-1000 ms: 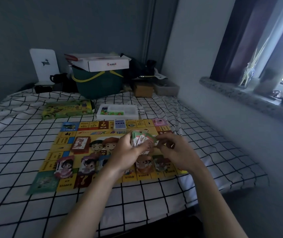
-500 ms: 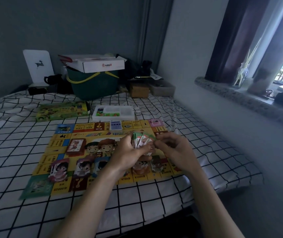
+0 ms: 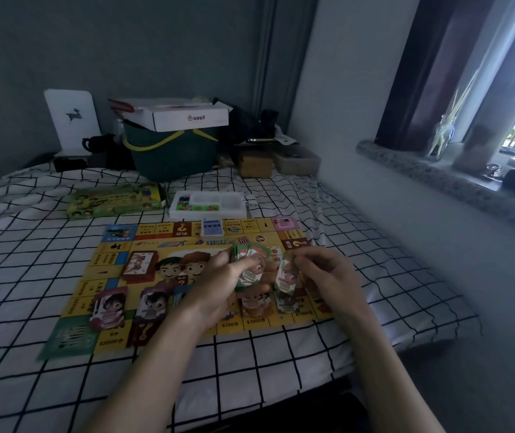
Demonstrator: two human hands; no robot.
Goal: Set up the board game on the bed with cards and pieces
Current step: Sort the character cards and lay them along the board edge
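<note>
The game board lies flat on the checked bed sheet, and both of the person's hands hover over its right half. The left hand is curled around a stack of play-money notes, thumb lying across the top one, which shows a "1000" print. The right hand pinches a single note by its upper edge, just beside the stack, so it hangs down towards the board; whether it still touches the stack I cannot tell.

These notes look thin, light and floppy. I would judge that they slide over one another easily, so the stack wants a firm hold across its short edges, while one note is best peeled off at a corner with thumb and forefinger. The soft bedding under the board gives little support, so anything laid down may tilt or drift.

Already on the board are a card pile left of centre, a blue card deck on the far edge, and character cards along the near side. Beyond the board sit a white tray of pieces and the green game box, side by side and apart from the hands.
</note>
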